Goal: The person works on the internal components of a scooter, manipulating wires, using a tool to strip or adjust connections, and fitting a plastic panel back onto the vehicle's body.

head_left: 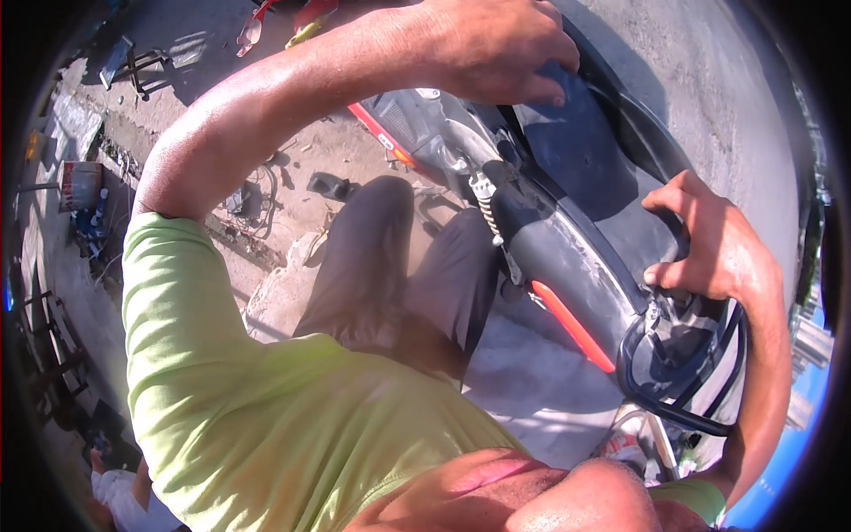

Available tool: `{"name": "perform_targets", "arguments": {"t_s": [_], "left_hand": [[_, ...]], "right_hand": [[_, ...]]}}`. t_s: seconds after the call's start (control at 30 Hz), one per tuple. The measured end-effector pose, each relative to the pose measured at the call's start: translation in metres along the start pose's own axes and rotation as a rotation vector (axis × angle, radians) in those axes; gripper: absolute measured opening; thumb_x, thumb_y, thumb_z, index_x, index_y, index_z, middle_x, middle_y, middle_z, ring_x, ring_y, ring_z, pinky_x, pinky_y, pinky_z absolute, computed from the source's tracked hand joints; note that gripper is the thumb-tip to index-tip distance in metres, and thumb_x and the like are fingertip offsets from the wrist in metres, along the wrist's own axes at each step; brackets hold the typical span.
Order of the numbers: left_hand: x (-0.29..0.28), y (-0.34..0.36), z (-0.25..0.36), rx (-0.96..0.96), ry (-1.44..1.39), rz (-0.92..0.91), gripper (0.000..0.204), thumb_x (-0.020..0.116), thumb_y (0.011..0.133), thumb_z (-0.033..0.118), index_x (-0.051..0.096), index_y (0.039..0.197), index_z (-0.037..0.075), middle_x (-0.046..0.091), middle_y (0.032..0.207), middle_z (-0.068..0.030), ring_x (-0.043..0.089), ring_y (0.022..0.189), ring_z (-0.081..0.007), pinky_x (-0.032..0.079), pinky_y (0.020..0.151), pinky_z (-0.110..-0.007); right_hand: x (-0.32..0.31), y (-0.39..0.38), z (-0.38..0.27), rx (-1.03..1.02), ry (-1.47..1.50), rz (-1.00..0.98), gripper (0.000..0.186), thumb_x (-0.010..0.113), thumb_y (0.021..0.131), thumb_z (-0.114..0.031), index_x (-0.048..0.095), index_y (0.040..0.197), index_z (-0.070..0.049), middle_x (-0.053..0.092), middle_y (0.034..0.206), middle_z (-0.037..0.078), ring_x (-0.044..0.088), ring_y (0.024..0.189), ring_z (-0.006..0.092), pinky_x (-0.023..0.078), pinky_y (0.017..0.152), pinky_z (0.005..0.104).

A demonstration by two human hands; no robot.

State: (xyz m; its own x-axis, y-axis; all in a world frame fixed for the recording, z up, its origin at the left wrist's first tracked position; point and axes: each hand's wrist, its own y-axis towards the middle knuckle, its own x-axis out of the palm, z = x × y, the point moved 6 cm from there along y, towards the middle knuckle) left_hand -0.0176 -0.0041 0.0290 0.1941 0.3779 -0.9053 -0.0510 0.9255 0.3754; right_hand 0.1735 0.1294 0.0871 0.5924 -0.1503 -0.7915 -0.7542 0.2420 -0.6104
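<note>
A motorcycle seat (638,230), long and black with a dusty surface, lies along the top of a motorcycle (541,230) with dark panels and red-orange strips. At the seat's far end my left hand (501,49) is closed over its edge, fingers curled and partly hidden. My right hand (718,235) grips the seat's rear end, thumb on the near side and fingers over the top. Close to my right wrist, a black grab rail (678,417) curves around the tail. A shock absorber with a pale spring (487,213) shows on the motorcycle's near side.
My knees (372,257) are beside the motorcycle. On the ground at left are a stained bucket (81,184), a small metal stand (137,66) and a dark object (330,184). Red parts (310,13) lie at the top. Another person (128,496) is at the lower left.
</note>
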Motion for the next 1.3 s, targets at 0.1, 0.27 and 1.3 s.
{"name": "perform_targets", "arguments": {"t_s": [0.1,0.27,1.3], "left_hand": [[0.053,-0.006,0.009,-0.162,0.008,-0.386,0.042,0.063,0.099,0.045,0.069,0.131,0.019,0.066,0.119,-0.0154,0.066,0.114,-0.0351,0.054,0.1,-0.045],[0.067,0.011,0.006,-0.125,-0.129,-0.526,0.052,0.065,0.097,0.049,0.065,0.139,0.018,0.072,0.123,-0.0147,0.068,0.116,-0.0325,0.054,0.102,-0.043],[0.076,0.054,0.039,-0.089,0.051,-0.648,0.072,0.065,0.091,0.066,0.062,0.14,0.014,0.07,0.121,-0.0196,0.068,0.113,-0.0397,0.054,0.099,-0.047]], "right_hand": [[0.001,-0.008,0.001,0.005,-0.03,0.039,0.071,0.087,0.063,-0.028,0.066,0.127,-0.004,0.063,0.121,0.017,0.067,0.108,0.0371,0.055,0.093,0.0441],[0.004,-0.007,0.001,0.057,-0.062,0.01,0.069,0.087,0.065,-0.028,0.067,0.126,-0.004,0.062,0.118,0.017,0.067,0.108,0.0372,0.055,0.093,0.0442],[0.018,-0.001,0.026,0.295,0.037,-0.011,0.067,0.096,0.063,-0.02,0.068,0.116,0.009,0.068,0.113,0.022,0.072,0.101,0.0353,0.059,0.088,0.0406]]}}
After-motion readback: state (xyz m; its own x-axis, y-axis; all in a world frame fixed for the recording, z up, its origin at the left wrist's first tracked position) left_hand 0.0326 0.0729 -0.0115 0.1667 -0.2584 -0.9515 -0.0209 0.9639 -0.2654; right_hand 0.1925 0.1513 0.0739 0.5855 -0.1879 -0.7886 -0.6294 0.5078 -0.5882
